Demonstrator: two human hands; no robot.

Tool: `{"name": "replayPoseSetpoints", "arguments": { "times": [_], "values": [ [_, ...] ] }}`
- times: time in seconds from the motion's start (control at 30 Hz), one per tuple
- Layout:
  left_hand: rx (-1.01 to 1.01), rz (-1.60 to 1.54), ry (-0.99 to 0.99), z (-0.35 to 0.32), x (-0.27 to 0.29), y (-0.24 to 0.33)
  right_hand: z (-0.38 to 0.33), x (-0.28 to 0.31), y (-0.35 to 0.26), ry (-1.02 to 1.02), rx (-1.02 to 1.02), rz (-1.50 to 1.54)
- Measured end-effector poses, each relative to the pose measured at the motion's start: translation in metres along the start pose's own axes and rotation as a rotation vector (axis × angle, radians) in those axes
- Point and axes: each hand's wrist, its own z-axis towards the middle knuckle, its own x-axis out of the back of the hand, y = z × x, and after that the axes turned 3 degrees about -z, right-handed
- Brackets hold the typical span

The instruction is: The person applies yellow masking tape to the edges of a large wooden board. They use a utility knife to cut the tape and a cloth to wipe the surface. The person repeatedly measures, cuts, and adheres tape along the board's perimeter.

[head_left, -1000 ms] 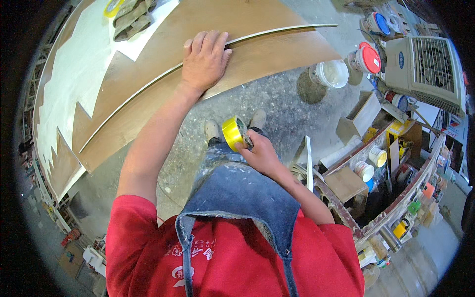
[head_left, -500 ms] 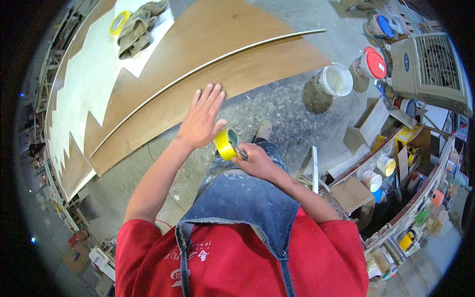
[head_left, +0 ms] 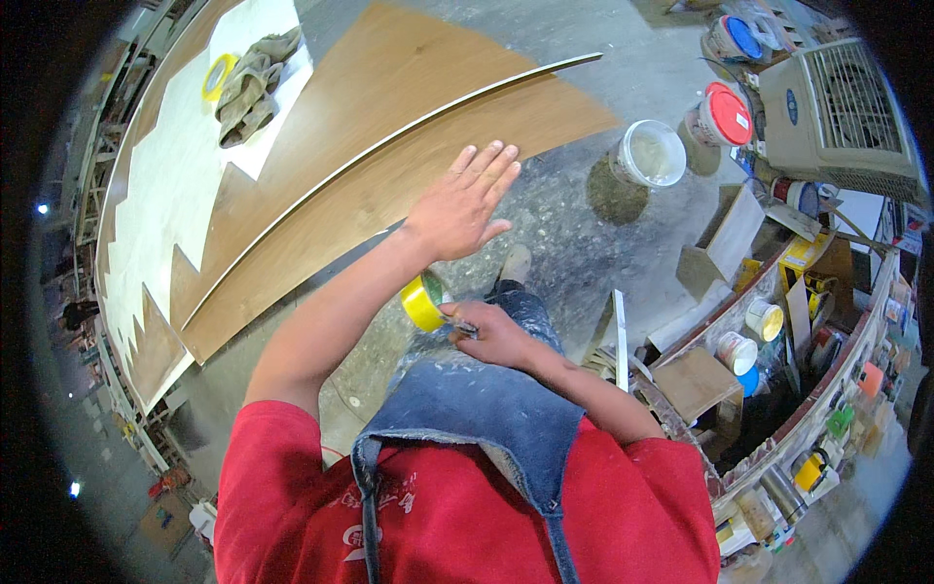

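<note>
My left hand (head_left: 459, 206) lies flat on the near edge of a large brown board (head_left: 336, 229), its fingers stretched out and fairly close together. Close to my body, my right hand (head_left: 494, 336) is closed on a roll of yellow tape (head_left: 420, 308). A small dark, metallic object (head_left: 459, 324) also shows in that hand; its kind is unclear. Lengthwise across the board runs a long narrow strip (head_left: 379, 142) with a pale edge. Beyond it, the surface is covered by a white jagged-edged area (head_left: 161, 200).
A crumpled grey-brown cloth (head_left: 251, 92) and another yellow tape roll (head_left: 218, 78) lie on the white area. On the floor stand an open white bucket (head_left: 650, 156), a red-lidded bucket (head_left: 722, 115) and an air cooler (head_left: 837, 117). A cluttered bin (head_left: 715, 384) is at my right.
My left hand has slid right along the board's near edge. My right hand with the tape roll has shifted slightly left and nearer. The whole view has also moved a little.
</note>
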Motion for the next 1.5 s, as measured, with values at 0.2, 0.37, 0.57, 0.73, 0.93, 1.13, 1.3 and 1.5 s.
{"name": "replayPoseSetpoints", "arguments": {
  "times": [0.2,0.37,0.57,0.73,0.93,1.13,1.3,1.5],
  "values": [
    [-0.138,-0.002,0.064,0.060,-0.006,0.003,-0.004,-0.007,0.010,-0.016,0.059,-0.028],
    [-0.242,0.021,0.071,0.112,-0.008,0.005,-0.008,-0.010,0.012,0.000,0.079,-0.029],
    [-0.322,0.050,0.095,0.164,-0.015,0.020,-0.009,-0.019,0.015,0.001,0.025,0.002],
    [-0.441,-0.147,0.095,0.145,0.012,0.037,-0.007,-0.014,0.022,-0.028,0.000,-0.013],
    [0.392,-0.661,0.395,-0.063,0.055,0.022,0.009,0.006,0.017,-0.120,0.008,-0.047],
    [1.469,-1.357,0.541,-0.185,-0.043,0.049,0.020,0.014,0.003,-0.157,-0.261,-0.023],
    [1.410,-1.663,0.720,-0.152,-0.078,0.054,0.025,0.017,-0.009,-0.207,-0.364,-0.090],
    [1.173,-2.170,0.922,-0.142,-0.079,0.039,0.036,0.023,-0.027,-0.170,-0.393,-0.177]
  ]
}}
